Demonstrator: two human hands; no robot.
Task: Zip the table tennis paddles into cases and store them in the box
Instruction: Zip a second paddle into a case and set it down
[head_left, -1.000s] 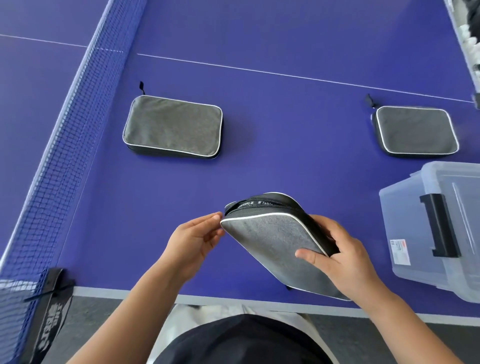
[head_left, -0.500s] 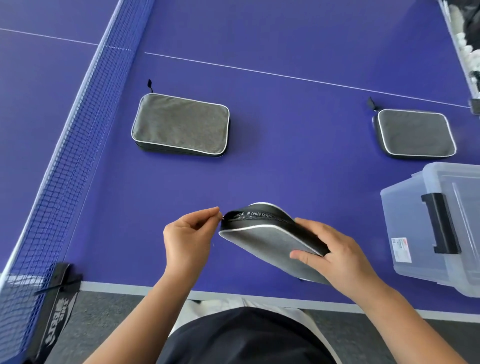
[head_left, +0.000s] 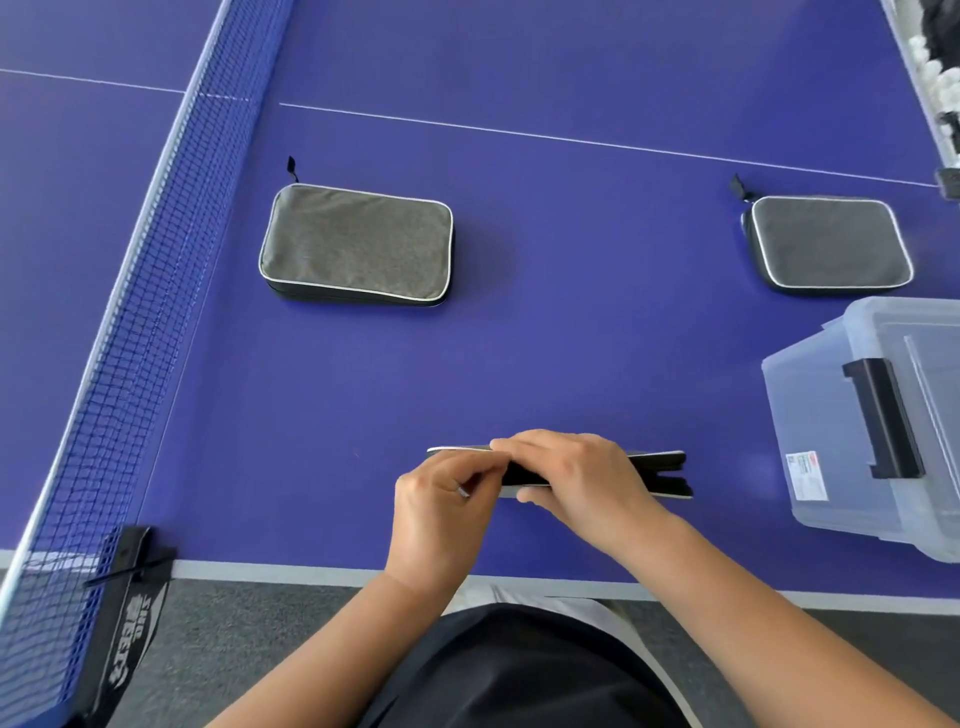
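Note:
I hold a grey paddle case (head_left: 660, 475) edge-on just above the blue table, its black zipper side facing me. My right hand (head_left: 576, 480) grips the case across its middle. My left hand (head_left: 444, 499) pinches a small metal zipper pull at the case's left part. The case's right end shows a gap between its two halves. A second grey case (head_left: 358, 241) lies flat at the back left, and a third (head_left: 828, 241) lies flat at the back right. The clear plastic box (head_left: 810, 415) with a black latch stands at the right.
The blue net (head_left: 130, 322) runs along the left, with its black clamp (head_left: 124, 613) at the table's near edge. The table's white-trimmed front edge (head_left: 291, 571) is close to my body. A bin with white balls (head_left: 940, 78) sits at the far right corner.
The case has turned from tilted, grey face showing, to edge-on and level. My right hand moved from its right edge to over its middle. My left hand still pinches the zipper pull.

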